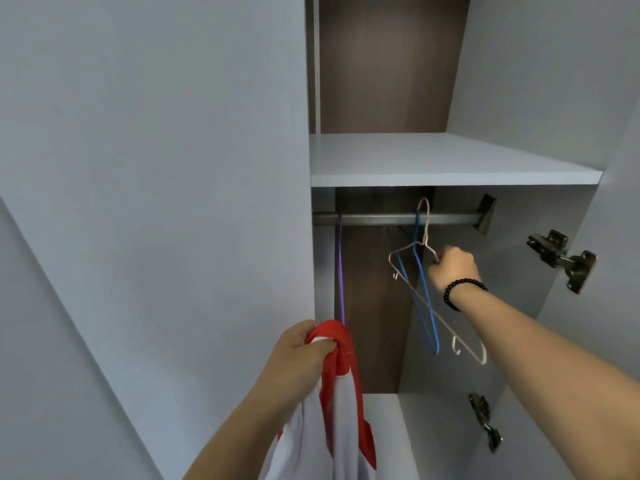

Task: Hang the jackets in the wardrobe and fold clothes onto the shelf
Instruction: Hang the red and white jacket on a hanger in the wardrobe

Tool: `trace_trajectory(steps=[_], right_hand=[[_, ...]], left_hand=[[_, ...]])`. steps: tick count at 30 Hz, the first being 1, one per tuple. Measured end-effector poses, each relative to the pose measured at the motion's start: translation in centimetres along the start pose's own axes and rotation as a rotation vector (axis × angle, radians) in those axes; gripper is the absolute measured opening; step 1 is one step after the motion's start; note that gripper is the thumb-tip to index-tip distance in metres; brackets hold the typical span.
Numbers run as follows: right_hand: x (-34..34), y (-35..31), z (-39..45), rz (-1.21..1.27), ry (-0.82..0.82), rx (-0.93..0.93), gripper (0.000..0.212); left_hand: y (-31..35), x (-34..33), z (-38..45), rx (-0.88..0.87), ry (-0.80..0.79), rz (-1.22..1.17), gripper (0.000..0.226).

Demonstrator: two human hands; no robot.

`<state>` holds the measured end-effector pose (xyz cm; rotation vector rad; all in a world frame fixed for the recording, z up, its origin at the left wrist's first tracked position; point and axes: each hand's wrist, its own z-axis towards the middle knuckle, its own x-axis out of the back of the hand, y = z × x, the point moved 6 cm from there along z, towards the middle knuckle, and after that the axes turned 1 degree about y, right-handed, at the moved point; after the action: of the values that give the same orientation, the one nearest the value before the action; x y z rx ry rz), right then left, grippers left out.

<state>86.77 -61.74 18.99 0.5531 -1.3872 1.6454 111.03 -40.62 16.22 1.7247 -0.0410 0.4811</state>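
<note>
Shelf (450, 161), frame centre, above rail (381, 219). Hangers (427, 299) on rail, right of my garment (332, 393), lower centre.

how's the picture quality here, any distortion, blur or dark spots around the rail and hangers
Head view: wide-angle bend slants the wardrobe panels; light is soft and even, without glare; the space behind the rail is shadowed; the white hanger and blue hanger are sharp; the red and white garment near the bottom edge is slightly soft.

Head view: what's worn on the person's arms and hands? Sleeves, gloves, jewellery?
Both forearms are bare, with no sleeves in view and no gloves. The right hand has a bracelet of round black beads at the wrist. The left hand and its wrist carry nothing: no ring, watch or band shows.
</note>
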Motion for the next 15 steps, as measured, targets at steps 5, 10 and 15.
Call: trace_trajectory(steps=[5, 10, 15], right_hand=[[0.1, 0.0, -1.6, 0.089, 0.002, 0.011, 0.02], [1.2, -1.6, -2.0, 0.155, -0.001, 0.07, 0.026], [-0.1, -4.0, -2.8, 0.153, -0.096, 0.099, 0.023]], left_hand=[[-0.2, 0.9, -1.3, -0.015, 0.01, 0.025, 0.011], [-0.4, 1.9, -2.8, -0.037, 0.007, 0.033, 0.012], [-1.1, 2.6, -4.0, -0.026, 0.006, 0.023, 0.012]])
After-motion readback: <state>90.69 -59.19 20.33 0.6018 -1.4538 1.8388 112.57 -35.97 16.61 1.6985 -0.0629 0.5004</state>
